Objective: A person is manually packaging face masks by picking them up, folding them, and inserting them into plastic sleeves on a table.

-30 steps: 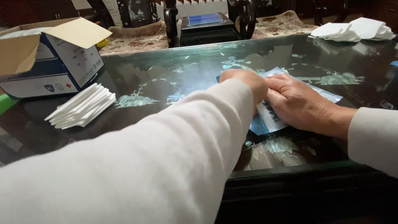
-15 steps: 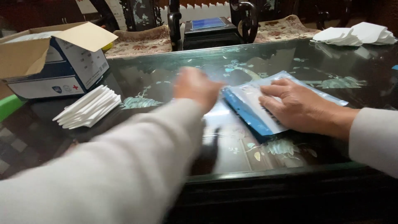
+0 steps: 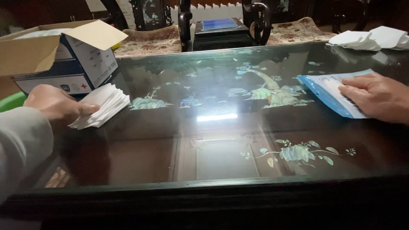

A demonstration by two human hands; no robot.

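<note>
My left hand (image 3: 55, 104) rests at the left side of the glass-topped table (image 3: 221, 140), fingers touching the near edge of a fanned stack of white folded pads (image 3: 104, 102). Whether it grips a pad I cannot tell. My right hand (image 3: 377, 97) lies flat, palm down, on a blue and white flat pouch (image 3: 326, 91) at the right side of the table. Both arms wear light long sleeves.
An open cardboard box with blue and white sides (image 3: 64, 59) stands at the back left. A green rim (image 3: 12, 102) shows beside it. White crumpled cloths (image 3: 370, 39) lie at the back right. A dark carved stand (image 3: 221, 32) sits behind the table.
My left hand has swung from the pouch at the right across the table to the stack of white pads at the left. My right hand has stayed pressed on the pouch.
</note>
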